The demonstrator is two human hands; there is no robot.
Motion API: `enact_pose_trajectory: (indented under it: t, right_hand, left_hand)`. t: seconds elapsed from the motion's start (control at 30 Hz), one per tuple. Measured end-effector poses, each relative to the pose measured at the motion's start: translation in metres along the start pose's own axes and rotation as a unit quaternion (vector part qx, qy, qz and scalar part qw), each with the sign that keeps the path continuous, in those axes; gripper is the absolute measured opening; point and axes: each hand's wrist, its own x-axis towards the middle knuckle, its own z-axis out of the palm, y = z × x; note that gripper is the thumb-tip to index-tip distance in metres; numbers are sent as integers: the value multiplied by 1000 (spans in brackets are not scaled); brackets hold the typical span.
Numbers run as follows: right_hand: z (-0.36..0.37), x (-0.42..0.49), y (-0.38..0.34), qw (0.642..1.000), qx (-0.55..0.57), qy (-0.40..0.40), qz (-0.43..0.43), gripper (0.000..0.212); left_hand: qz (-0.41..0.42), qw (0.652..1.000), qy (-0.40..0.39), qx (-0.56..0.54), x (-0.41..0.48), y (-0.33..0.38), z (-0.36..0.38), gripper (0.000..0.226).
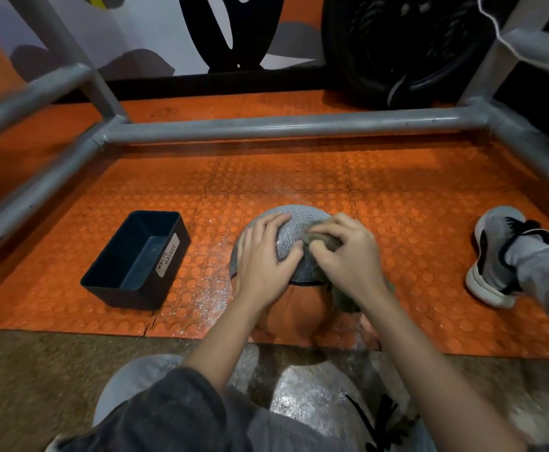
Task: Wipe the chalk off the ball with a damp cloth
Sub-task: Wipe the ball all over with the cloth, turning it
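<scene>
A dark textured ball (294, 233) rests on the orange studded floor mat (397, 203). Its upper part looks pale with chalk, the lower part is darker. My left hand (265, 256) lies flat on the ball's left side with fingers spread. My right hand (348, 252) grips a bunched grey-brown cloth (323, 239) and presses it on the ball's right top. A loose end of the cloth hangs below my right wrist.
A black bin labelled "waste basket" (136, 259) stands left of the ball. White chalk dust (211, 288) speckles the mat between them. A grey metal pipe frame (283, 123) crosses behind. My right foot in a grey shoe (498, 256) rests at the right.
</scene>
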Motion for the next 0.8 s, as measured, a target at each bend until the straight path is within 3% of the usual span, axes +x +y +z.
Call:
enact_pose_trajectory:
  t: [0.2,0.3,0.5,0.57,0.67,0.8]
  right_hand:
    - [-30,12,52,978,88,15,189,25]
    - [-32,12,54,979,67,21,194,22]
    - [-24,14,25,994,53,-10,98,21]
    - [-28,16,32,992,73,-11,106,22]
    - [-38,20,49,984,101,10,149,21]
    - [-33,23,52,983,73,24,166,21]
  left_hand:
    - [21,994,-110,-4,4,13,1,82]
    - [20,984,-178,12,8,22,4,95]
    - [12,978,-205,-45,17,23,-1,105]
    - [29,976,-210,-46,20,10,-12,105]
    - [40,979,-197,41,13,-7,-20,100]
    - [6,986,-166,-29,-1,0,-1,94]
